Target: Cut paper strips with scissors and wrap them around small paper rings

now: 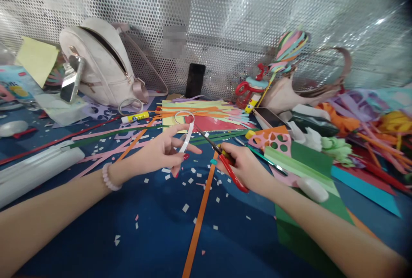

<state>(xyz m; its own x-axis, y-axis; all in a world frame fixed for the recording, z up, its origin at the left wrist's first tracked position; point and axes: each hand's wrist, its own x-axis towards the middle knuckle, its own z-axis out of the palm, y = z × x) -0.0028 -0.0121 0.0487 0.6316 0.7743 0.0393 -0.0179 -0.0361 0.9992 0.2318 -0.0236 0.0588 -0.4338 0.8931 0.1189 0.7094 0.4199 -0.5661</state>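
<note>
My left hand point(162, 151) holds a narrow white paper strip point(187, 139) between its fingers; the strip's upper end curls into a loop. In my right hand point(249, 167) is a pair of scissors point(232, 174) with red and yellow handles. Their dark blades point up and left, with the tips close to the strip; whether they touch it I cannot tell. Small white paper snippets point(186, 208) lie scattered on the blue tabletop point(154, 243) beneath both hands. A long orange paper strip point(202, 213) runs toward me between my forearms.
Colored paper strips point(206, 108) are piled at the back, before a phone point(195, 79). A pale backpack point(103, 63) and glue stick point(135, 117) stand left, near rolled white paper point(41, 168). On the right are green sheets point(299, 230), a white mouse-shaped object point(313, 189) and crumpled paper point(337, 149).
</note>
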